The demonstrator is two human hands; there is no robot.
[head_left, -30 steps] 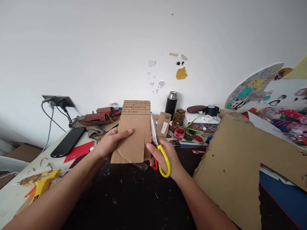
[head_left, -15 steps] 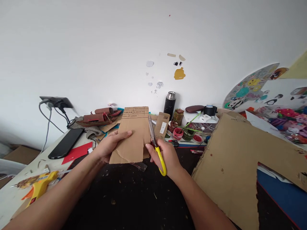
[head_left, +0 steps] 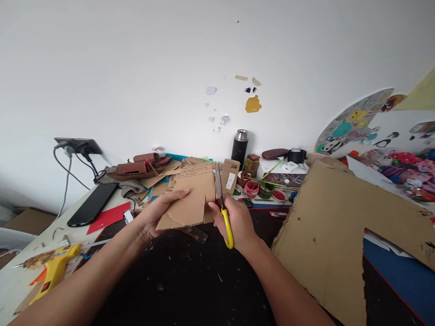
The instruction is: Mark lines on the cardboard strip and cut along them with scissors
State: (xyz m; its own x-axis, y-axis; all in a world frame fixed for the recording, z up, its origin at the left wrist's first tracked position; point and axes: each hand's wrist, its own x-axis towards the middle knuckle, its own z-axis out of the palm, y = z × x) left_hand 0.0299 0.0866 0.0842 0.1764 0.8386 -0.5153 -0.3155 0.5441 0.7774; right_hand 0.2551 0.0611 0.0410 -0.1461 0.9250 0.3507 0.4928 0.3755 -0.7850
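Note:
My left hand [head_left: 161, 208] grips the left edge of a brown cardboard piece [head_left: 188, 197], thumb on top and fingers hidden beneath. Printed lines and text run along the far part of that piece, and a slit shows near its right side. In my right hand [head_left: 238, 222] is a pair of scissors [head_left: 219, 188] with yellow handles, its blades pointing away from me beside the cardboard's right edge. The blades look nearly closed. My right thumb is close to the narrow strip right of the slit; whether it touches the strip I cannot tell.
A large cardboard sheet [head_left: 326, 217] lies at the right. Behind my hands stand a black thermos [head_left: 240, 147], open paint jars [head_left: 252, 188] and a brown model boat [head_left: 137, 167]. A yellow glue gun [head_left: 56, 267] and a black phone-like slab [head_left: 93, 203] lie at left.
The cardboard piece has tipped flatter, its far edge lowering and uncovering scraps behind it. The scissors have shifted slightly right and stand a little more upright.

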